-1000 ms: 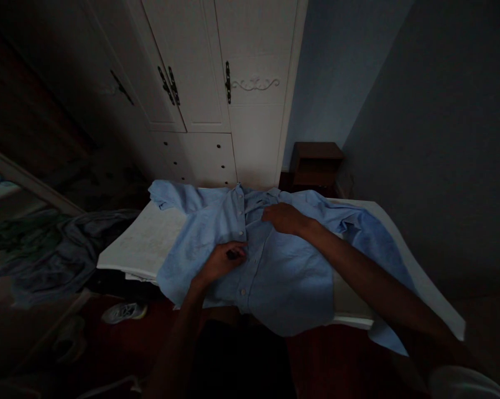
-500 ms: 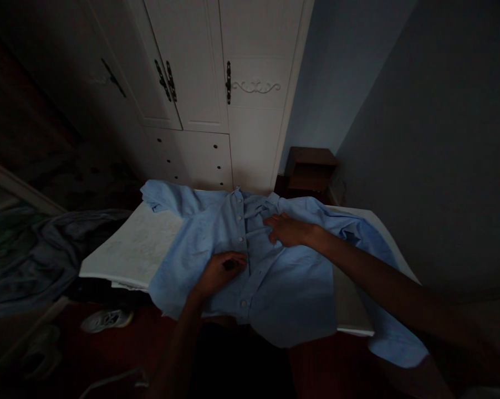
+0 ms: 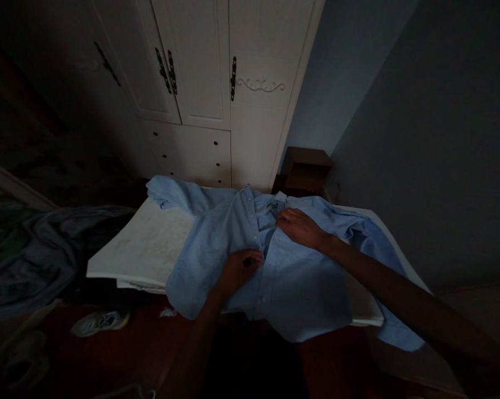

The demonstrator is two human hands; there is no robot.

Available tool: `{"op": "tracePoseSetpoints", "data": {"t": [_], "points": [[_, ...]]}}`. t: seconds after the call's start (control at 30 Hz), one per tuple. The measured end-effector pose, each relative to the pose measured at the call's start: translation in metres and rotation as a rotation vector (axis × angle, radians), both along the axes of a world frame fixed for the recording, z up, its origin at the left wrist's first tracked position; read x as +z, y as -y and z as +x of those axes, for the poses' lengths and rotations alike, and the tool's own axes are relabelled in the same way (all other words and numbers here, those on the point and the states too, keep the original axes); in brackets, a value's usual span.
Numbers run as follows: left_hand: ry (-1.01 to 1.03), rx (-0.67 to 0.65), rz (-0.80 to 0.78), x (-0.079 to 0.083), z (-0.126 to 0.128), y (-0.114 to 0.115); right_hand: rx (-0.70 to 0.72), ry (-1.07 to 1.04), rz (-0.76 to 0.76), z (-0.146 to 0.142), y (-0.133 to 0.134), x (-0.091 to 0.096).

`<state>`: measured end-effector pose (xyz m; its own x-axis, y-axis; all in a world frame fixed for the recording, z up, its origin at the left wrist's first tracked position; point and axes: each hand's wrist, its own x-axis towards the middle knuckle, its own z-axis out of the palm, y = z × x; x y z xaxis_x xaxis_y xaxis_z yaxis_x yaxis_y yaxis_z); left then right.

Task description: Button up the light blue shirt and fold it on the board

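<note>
Light blue shirt lies face up across a white table, collar at the far edge, hem hanging over the near one, one sleeve bunched at far left, the other trailing off the right side. Left hand sits on the shirt's middle, fingers curled by the button strip; can't tell whether they grip cloth. Right hand is up near the collar, fingertips together, looks clamped on the edge of the right front panel. Hands are apart from each other. Front gapes between them toward the collar. Cloth should be light, soft, limp: folds anywhere, creases easily, not fragile, probably not very slippery. Best holds would be the button strip and collar, likely stiffer there; a pinch mid-panel would just bunch it up. Overhanging hem and sleeve could drag it sideways, I'd guess. Around: white wardrobe behind, brown nightstand, shoe on the floor. Dim light, fingertips hard to read.
</note>
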<state>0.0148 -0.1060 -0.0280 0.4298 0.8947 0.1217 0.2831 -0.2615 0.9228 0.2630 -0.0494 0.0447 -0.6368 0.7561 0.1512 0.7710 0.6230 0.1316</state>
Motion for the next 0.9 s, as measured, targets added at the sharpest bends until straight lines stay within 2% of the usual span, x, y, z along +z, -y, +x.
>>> {"op": "tracePoseSetpoints", "data": {"t": [0.1,0.27,0.37,0.53,0.7,0.8,0.9], "points": [[0.015,-0.003,0.020,0.001,0.000,0.001,-0.016,-0.067,-0.019,-0.011,0.022,-0.010],[0.012,-0.013,0.035,-0.002,0.000,0.000,0.188,-0.200,-0.243,-0.035,0.058,-0.017],[0.003,-0.024,0.048,-0.006,0.000,-0.001,0.164,-0.200,-0.280,-0.044,0.067,-0.023],[-0.108,-0.004,0.218,-0.008,-0.002,0.001,0.186,-0.162,-0.171,-0.044,0.068,-0.033],[-0.281,-0.008,0.417,-0.001,-0.003,0.005,0.232,-0.011,-0.038,-0.042,0.070,-0.029],[-0.310,-0.018,0.452,0.001,-0.003,0.005,0.256,0.036,0.008,-0.044,0.072,-0.026],[-0.263,-0.034,0.420,-0.001,-0.003,0.002,0.271,0.041,0.077,-0.044,0.072,-0.030]]}}
